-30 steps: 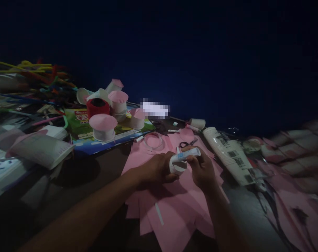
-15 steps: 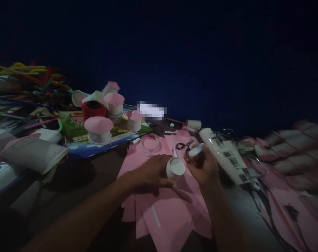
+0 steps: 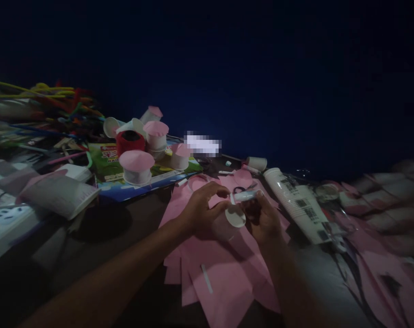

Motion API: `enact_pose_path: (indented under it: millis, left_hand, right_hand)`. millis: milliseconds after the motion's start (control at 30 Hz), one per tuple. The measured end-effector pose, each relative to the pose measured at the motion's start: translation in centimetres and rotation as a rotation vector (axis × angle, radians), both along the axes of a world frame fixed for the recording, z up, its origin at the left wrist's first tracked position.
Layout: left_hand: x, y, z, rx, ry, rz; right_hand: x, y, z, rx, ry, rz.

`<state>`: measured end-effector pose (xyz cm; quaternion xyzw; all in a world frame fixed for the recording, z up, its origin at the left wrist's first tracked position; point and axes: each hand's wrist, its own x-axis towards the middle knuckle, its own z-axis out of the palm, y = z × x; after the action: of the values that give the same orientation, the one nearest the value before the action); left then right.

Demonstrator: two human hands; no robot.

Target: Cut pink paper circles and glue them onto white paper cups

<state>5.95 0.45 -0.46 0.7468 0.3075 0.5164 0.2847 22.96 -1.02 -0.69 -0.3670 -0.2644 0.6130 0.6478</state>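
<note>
A small white tube with a pale tip (image 3: 246, 196) lies sideways in my right hand (image 3: 264, 216), whose fingers are closed round its right end. My left hand (image 3: 207, 207) is at the tube's left tip, thumb and fingers curved and apart with nothing seen between them. Just below the tube stands a white paper cup (image 3: 235, 217), its round face upward, between both hands and touching neither as far as I can tell. Pink paper sheets (image 3: 224, 282) lie beneath, with a thin white strip (image 3: 207, 279) on them. Dark-handled scissors (image 3: 240, 189) are partly hidden behind the tube.
Cups with pink paper tops (image 3: 137, 166) and a red roll (image 3: 131, 142) stand on a green and blue packet (image 3: 113, 191) at the left. Beyond are a power strip (image 3: 8, 218) and colourful pipe cleaners (image 3: 56, 95). Stacked wrapped cups (image 3: 297, 205) lie at the right.
My left hand has let go of the cup and risen towards the tube's tip. The tube has moved left over the cup and now lies more level. The view has shifted slightly.
</note>
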Motion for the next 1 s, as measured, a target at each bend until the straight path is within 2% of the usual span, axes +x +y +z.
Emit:
enact_pose_path:
  millis: [300,500,1000]
  left_hand:
    - [0.18,0.14,-0.61,0.295,0.005,0.104]
    - [0.1,0.07,-0.46,0.29,0.031,0.135]
    - [0.16,0.03,-0.51,0.286,0.017,0.151]
  right_hand:
    - [-0.65,-0.33,0.07,0.025,-0.086,-0.015]
    - [-0.67,-0.39,0.16,0.048,-0.187,-0.037]
    - [-0.48,-0.44,0.19,0.05,-0.206,-0.021]
